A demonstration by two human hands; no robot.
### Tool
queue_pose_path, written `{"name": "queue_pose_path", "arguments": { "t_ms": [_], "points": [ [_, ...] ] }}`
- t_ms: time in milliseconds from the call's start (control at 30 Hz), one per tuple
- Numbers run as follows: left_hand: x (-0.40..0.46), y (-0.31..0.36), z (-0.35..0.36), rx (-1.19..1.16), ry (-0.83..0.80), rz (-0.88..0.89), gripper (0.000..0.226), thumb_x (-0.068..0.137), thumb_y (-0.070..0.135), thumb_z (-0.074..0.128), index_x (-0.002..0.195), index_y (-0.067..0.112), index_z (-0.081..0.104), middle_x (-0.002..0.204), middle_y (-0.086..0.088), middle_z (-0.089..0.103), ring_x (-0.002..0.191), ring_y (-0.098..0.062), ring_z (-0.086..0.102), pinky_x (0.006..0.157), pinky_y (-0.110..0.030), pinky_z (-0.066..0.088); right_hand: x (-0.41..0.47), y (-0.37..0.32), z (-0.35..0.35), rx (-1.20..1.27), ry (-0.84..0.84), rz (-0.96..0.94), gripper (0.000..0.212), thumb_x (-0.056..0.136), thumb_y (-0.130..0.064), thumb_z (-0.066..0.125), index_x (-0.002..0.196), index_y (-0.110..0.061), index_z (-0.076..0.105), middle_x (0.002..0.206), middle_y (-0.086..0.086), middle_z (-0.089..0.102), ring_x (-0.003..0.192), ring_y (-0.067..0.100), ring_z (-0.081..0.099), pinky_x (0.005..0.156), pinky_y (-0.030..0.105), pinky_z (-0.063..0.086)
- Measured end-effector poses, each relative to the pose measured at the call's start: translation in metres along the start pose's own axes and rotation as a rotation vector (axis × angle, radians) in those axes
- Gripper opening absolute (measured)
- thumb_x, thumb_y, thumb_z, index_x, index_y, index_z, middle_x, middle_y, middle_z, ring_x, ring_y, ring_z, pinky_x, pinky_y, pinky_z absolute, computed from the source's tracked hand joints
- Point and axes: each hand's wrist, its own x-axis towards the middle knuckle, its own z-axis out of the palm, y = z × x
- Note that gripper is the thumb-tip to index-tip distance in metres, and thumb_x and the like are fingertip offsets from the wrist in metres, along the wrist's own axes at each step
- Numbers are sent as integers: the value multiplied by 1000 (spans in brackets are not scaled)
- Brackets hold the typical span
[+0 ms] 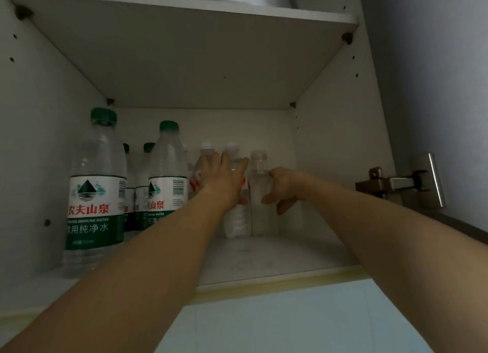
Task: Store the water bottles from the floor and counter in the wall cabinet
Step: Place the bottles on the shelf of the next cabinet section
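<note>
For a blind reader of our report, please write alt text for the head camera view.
Both hands reach into an open wall cabinet: the left hand grips a white-capped bottle, and the right hand grips a label-free clear bottle beside it. Green-capped water bottles stand at the left of the shelf.

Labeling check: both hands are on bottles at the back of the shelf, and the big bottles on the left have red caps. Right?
Not quite. The head view shows the big bottles have green caps, not red. The left hand and right hand are on bottles at the back of the shelf.
</note>
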Motion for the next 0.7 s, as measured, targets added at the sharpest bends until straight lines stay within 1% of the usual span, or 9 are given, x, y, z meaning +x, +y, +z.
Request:
{"name": "queue_pose_path", "arguments": {
  "t_ms": [67, 167, 267, 467, 533, 633, 700],
  "points": [
    [-1, -1, 1, -22, 7, 7, 106, 78, 67, 69, 157, 33, 7, 159, -18, 18, 143, -41, 18, 116, -56, 16, 3, 4, 3, 5, 28, -14, 54, 89, -6, 75, 137, 2, 51, 128, 24, 60, 105, 43, 69, 89, 53, 58],
    [-5, -4, 2, 18, -15, 34, 124, 68, 72, 75, 158, 29, 1, 160, -19, 10, 144, -43, 16, 116, -58, 15, 7, 10, 5, 43, 63, -29, 62, 88, -10, 77, 141, -5, 45, 129, 20, 58, 104, 39, 69, 86, 51, 60],
    [-10, -2, 4, 86, -12, 50, 134, 63, 74, 77, 158, 26, -4, 161, -19, 5, 144, -44, 17, 115, -59, 18, 8, 9, 5, 38, 81, 7, 62, 86, -15, 80, 135, -2, 43, 126, 23, 59, 100, 37, 71, 84, 49, 61],
    [-14, 6, 1, 148, -4, 48, 132, 68, 70, 77, 159, 19, -5, 161, -23, 6, 144, -40, 20, 114, -53, 28, 10, 15, 3, 27, 67, 45, 49, 88, -20, 79, 120, 10, 57, 105, 27, 69, 89, 42, 74, 80, 53, 61],
    [-15, 8, -1, 163, -11, 45, 131, 69, 69, 76, 159, 18, -5, 161, -23, 5, 145, -40, 19, 115, -53, 27, 12, 18, 4, 4, 71, 41, 46, 89, -21, 78, 117, 9, 59, 102, 27, 71, 86, 40, 75, 78, 51, 62],
    [-19, 10, -4, 166, -32, 43, 131, 70, 68, 76, 159, 18, -6, 162, -23, 5, 146, -40, 18, 116, -54, 24, 15, 21, 5, -35, 79, 41, 41, 90, -23, 76, 114, 6, 59, 101, 26, 69, 80, 37, 74, 68, 46, 64],
    [-23, 10, -11, 155, -26, 58, 127, 70, 65, 78, 159, 17, 0, 160, -22, 11, 143, -40, 22, 115, -51, 27, 13, 21, 6, -79, 102, 30, 36, 91, -26, 75, 104, 1, 56, 99, 24, 67, 77, 37, 74, 65, 45, 64]
  ]
}}
